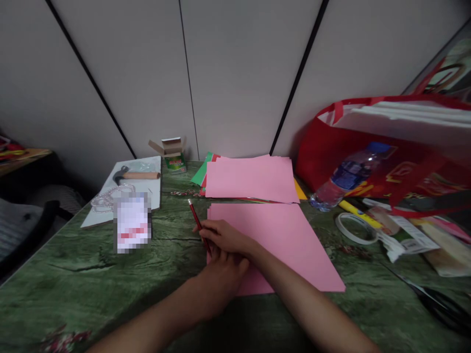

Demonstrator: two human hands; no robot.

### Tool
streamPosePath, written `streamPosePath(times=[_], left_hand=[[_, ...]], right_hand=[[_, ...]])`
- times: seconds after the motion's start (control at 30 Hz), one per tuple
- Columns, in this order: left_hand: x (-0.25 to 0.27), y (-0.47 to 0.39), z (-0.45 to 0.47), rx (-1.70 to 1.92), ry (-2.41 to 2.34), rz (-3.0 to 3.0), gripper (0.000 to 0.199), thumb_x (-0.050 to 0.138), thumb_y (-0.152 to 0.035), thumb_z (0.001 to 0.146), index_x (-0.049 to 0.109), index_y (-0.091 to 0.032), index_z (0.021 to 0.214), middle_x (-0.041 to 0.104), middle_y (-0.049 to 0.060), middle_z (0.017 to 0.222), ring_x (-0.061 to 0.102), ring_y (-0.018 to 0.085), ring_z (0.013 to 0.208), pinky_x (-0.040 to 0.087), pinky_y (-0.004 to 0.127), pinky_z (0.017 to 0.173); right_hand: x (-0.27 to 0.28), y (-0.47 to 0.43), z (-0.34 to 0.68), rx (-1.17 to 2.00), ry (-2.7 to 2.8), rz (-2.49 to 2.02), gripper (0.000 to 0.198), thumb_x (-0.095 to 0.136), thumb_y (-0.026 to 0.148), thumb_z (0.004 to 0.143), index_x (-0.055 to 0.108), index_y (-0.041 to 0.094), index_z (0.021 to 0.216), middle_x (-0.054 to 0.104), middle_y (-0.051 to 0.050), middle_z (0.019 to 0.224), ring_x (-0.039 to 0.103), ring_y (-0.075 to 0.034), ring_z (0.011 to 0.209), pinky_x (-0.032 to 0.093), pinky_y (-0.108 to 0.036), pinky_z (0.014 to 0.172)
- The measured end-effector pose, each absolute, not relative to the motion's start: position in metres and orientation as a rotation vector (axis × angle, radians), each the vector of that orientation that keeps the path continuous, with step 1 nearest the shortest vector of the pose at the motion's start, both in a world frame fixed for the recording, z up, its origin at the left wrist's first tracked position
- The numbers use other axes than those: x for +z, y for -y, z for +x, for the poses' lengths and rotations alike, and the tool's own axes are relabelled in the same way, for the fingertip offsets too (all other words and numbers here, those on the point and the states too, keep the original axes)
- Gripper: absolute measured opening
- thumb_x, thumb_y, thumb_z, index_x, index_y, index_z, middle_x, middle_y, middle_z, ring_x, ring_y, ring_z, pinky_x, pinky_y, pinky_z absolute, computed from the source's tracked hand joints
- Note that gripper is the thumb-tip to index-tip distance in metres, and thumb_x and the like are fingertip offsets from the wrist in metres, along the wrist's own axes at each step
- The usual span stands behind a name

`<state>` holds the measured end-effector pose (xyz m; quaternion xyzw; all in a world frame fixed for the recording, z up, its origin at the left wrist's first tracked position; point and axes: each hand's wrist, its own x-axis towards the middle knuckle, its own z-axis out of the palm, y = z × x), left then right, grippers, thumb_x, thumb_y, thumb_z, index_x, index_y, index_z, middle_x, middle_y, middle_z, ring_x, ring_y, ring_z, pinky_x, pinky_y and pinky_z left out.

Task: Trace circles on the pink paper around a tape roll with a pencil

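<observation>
A stack of pink paper [287, 245] lies on the table in front of me. My right hand [227, 237] crosses over to its left edge and is closed around a dark red pencil [196, 215]. The pencil leans with its upper end to the left, and its lower end reaches down by the paper's left edge. Just below, my left hand [225, 275] rests on the paper's left side with fingers extended, partly covered by the right hand. Behind the stack is a second pile of pink sheets [250, 177], with green and red paper showing beneath it.
On the left are a phone-like pixelated object [132, 223], a hammer [140, 175], beads [110, 197] and a small open box [175, 162]. On the right are a bottle [348, 174], red bag [312, 152], tape roll [340, 229], yellow tube [358, 213] and scissors [437, 304].
</observation>
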<state>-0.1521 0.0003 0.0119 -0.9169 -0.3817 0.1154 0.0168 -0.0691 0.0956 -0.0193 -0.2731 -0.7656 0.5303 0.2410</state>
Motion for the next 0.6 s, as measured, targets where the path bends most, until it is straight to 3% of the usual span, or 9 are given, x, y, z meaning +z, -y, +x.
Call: streamPosePath(times=[0.6], left_hand=[[0.014,-0.004,-0.154,0.173,1.119,-2.873,0.043,0.036,-0.002,0.082,0.041,-0.007,0.125,0.045,0.025,0.132,0.034,0.039,0.131,0.033,0.06,0.101]], right_hand=[[-0.032,-0.106,-0.062,1.148,2.027,-0.904,0.017,0.045,0.025,0.091,0.058,0.019,0.099,0.058,0.001,0.072,0.054,-0.013,0.065,0.043,-0.024,0.062]])
